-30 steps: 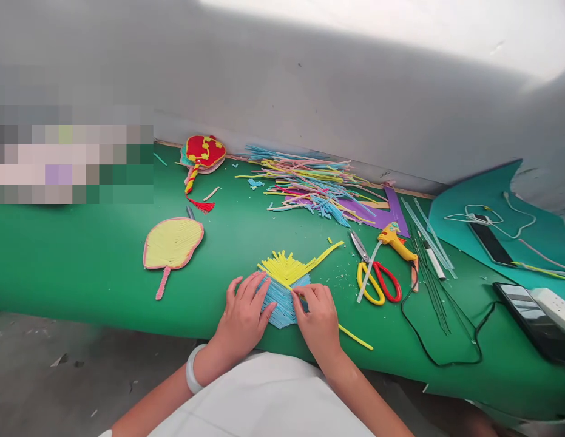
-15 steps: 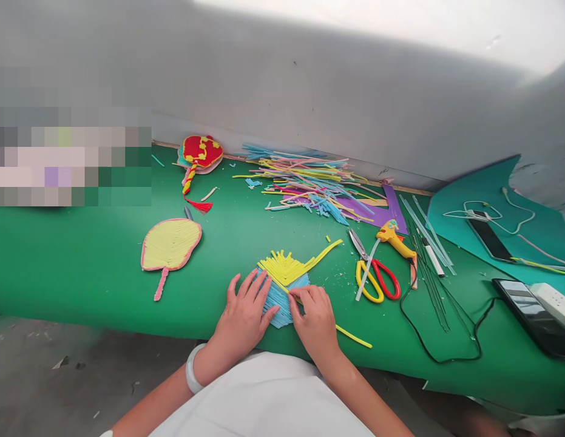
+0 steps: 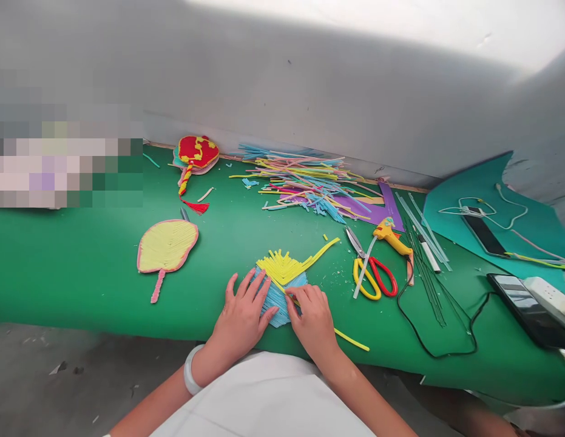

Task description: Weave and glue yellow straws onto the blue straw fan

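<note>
While my left hand point(image 3: 241, 306) lies flat, fingers spread, across the nine o'clock side of a blue panel point(image 3: 281, 317), my right hand point(image 3: 312, 317) pinches a yellow strip point(image 3: 278, 286) against it from three o'clock. The panel sits before me near the green table's point(image 3: 104, 279) close edge. Should my left fingers ease, I judge the panel could turn and the strip skew; a slack pinch could let it lift. Snagging is possible at four o'clock, where a yellow length point(image 3: 352, 341) projects past my wrist; it is probably the same strip, but my right hand hides the join. My hands cover parts of the panel's edge. Outward, toward two, a clear rod crosses the scissors point(image 3: 373, 260). Far out at ten, pixelation masks everything.
</note>
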`<action>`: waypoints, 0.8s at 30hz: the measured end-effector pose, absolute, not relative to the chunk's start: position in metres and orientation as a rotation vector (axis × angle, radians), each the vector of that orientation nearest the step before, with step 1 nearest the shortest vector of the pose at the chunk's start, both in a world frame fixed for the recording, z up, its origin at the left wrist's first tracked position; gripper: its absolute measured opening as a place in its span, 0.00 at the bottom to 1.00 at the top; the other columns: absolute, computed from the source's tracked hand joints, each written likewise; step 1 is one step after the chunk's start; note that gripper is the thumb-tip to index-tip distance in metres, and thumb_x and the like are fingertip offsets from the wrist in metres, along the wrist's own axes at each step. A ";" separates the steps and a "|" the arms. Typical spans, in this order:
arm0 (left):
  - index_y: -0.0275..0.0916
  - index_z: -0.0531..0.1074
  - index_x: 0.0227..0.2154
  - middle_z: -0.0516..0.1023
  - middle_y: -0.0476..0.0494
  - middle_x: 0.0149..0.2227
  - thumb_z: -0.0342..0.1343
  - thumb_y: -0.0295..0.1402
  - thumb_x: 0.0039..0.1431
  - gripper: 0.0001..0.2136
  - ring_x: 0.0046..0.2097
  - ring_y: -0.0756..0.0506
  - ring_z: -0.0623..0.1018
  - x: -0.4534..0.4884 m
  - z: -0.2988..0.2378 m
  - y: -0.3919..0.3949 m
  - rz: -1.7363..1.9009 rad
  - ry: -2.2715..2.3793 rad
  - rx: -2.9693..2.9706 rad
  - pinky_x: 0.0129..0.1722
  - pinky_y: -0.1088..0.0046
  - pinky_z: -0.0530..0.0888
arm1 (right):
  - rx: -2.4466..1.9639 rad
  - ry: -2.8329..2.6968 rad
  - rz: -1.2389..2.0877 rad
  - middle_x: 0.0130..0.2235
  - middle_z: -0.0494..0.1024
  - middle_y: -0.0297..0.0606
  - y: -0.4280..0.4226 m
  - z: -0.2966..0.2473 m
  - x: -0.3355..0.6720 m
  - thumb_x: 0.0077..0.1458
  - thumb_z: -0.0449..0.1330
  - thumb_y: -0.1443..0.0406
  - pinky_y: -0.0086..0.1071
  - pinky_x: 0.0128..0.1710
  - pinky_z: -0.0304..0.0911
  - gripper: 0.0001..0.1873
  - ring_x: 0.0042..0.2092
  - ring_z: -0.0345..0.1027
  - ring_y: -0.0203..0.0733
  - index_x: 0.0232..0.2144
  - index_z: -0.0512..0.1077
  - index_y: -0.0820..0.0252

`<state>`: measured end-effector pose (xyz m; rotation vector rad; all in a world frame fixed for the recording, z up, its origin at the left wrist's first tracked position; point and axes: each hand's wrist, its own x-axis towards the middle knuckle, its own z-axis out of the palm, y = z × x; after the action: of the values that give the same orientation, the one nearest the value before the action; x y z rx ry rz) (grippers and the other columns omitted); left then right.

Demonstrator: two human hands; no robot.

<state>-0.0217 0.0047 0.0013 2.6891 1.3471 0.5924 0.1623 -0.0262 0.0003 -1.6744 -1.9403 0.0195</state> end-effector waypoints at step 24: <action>0.41 0.65 0.63 0.67 0.36 0.65 0.48 0.45 0.70 0.23 0.67 0.32 0.64 -0.019 0.002 0.006 0.535 1.382 2.709 0.67 0.38 0.51 | -1.655 -2.205 0.348 0.37 0.76 0.35 0.003 0.024 0.186 0.60 0.59 0.72 0.35 0.40 0.54 0.06 0.40 0.67 0.42 0.37 0.72 0.58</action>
<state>-0.0193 0.0062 0.0018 2.7091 1.3820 0.5347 0.1860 0.0030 0.0237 -1.6553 -2.2054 0.3476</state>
